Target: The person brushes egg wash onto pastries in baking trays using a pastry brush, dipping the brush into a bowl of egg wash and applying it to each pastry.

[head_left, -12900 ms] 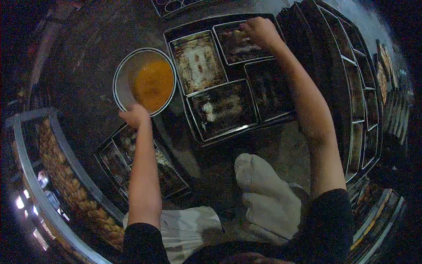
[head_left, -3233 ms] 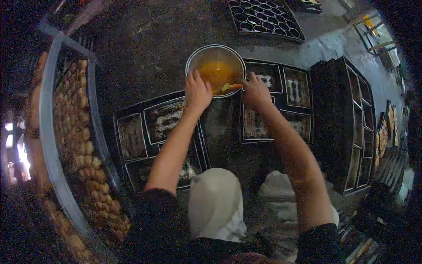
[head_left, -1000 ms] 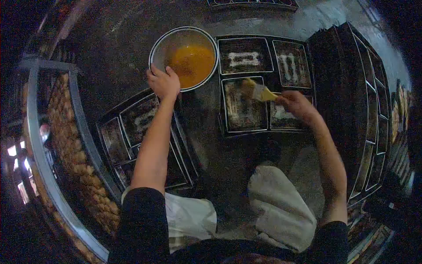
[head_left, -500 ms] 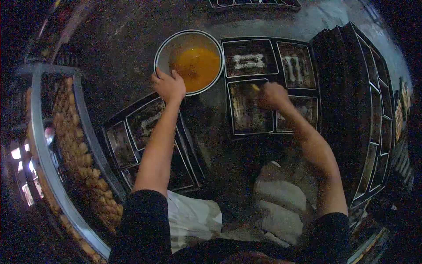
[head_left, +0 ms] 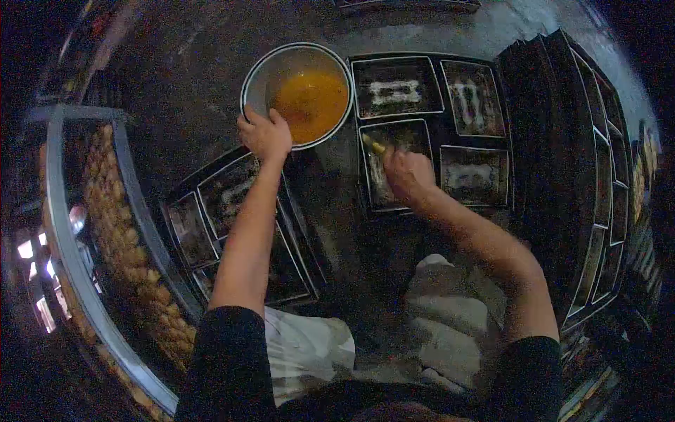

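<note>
My left hand (head_left: pixel 266 135) grips the near-left rim of a round metal bowl (head_left: pixel 261 79). Orange-yellow liquid (head_left: pixel 313 105) pools in the bowl's right side. In my right hand (head_left: pixel 411 174) is a small brush (head_left: pixel 377 147) with a yellowish handle and pale tip, blurred and partly covered by the fingers. The brush is over the near-left compartment of a dark baking pan set (head_left: pixel 434 133), just right of the bowl. That compartment's floor looks shiny, while the other compartments show whitish marks.
Another dark pan set (head_left: pixel 205 184) lies beneath my left forearm. Stacked pans (head_left: pixel 545 148) stand on edge at the right. At the left, a metal-framed rack (head_left: pixel 60 211) holds rows of brown baked-looking pieces (head_left: pixel 130 246). Part of another pan (head_left: pixel 408 7) shows at the top.
My right hand has moved left and slightly down with the brush, uncovering the near-right compartment. My left hand stays on the bowl's rim, and the view has shifted slightly.
</note>
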`<state>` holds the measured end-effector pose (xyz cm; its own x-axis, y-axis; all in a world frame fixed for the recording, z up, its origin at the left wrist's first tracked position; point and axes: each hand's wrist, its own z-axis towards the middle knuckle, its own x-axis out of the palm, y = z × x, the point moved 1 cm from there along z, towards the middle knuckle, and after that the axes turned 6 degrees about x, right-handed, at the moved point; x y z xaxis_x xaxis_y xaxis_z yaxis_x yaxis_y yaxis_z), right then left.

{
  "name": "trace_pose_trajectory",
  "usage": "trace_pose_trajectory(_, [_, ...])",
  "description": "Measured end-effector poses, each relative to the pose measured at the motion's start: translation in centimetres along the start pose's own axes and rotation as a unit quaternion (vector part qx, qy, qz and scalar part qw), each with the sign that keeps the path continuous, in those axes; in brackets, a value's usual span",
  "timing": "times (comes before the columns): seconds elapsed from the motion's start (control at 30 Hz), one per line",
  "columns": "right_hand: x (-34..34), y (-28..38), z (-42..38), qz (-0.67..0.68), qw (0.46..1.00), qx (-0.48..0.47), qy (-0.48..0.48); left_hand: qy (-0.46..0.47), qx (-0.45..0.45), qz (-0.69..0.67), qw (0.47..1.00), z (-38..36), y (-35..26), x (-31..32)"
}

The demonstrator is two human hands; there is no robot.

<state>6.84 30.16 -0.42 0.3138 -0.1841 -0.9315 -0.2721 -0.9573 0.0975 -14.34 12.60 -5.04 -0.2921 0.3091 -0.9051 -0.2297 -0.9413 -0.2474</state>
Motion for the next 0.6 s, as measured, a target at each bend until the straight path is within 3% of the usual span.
trace_pose_trajectory(0.13, [1.4,-2.1,0.9,0.002,0.993,-0.047,-0.112,-0.014,0.003,-0.015,1.000,0.1,0.3,0.6])
trace_pose_trajectory(0.23, [0.7,-1.6,0.6,0.114,0.989,0.020,0.089,-0.024,0.015,0.004,1.000,0.0,0.2,0.5])
trace_pose_trajectory(0.33, [-0.1,-1.1,-2.2,-0.007,0.989,-0.104,0.106,-0.005,0.002,-0.015,1.000,0.0,-0.6,-0.3])
trace_pose_trajectory(0.43, [0.8,-1.7,-3.8,-0.039,0.980,-0.167,0.102,-0.013,0.026,-0.023,0.999,0.2,0.4,0.6])
trace_pose_trajectory(0.53, [-0.2,-3.0,-1.5,-0.048,0.983,-0.117,0.133,-0.017,0.041,-0.024,0.999,0.1,0.3,0.6])
trace_pose_trajectory(0.6, [0.8,-5.1,1.6,0.021,0.998,-0.038,0.039,0.000,0.034,-0.021,0.999,0.0,-0.2,-0.2])
